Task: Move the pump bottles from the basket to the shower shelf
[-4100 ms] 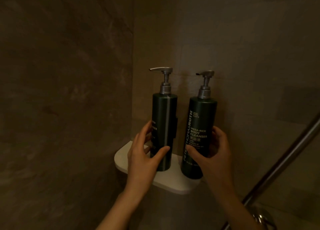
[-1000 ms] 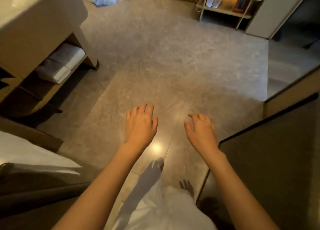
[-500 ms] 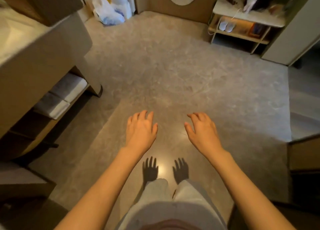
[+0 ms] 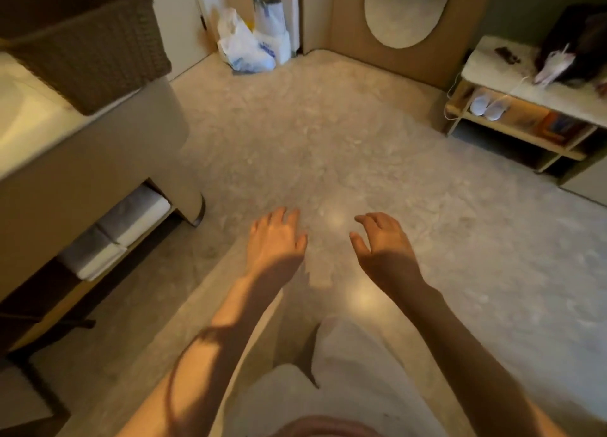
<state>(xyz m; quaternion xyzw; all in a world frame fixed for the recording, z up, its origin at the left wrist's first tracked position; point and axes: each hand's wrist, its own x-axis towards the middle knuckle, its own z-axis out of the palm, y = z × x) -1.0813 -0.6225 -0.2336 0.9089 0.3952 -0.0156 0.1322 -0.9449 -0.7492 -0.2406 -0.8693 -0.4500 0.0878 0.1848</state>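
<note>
I see the left hand [image 4: 274,239] and right hand [image 4: 384,244] spread wide, empty, over pale marbled stone floor [image 4: 328,147] — dark woven wicker basket [image 4: 88,39] sits far left on the beige vanity counter [image 4: 29,114]; pump bottles unseen.

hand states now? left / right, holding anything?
Left hand: open, holding nothing.
Right hand: open, fingers loosely curled, holding nothing.

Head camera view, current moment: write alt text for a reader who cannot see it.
Two bare, empty hands, left hand and right hand, reach forward, fingers spread, over a pale stone floor. A woven basket sits on a counter at upper left; plastic bags stand by the far wall.
</note>
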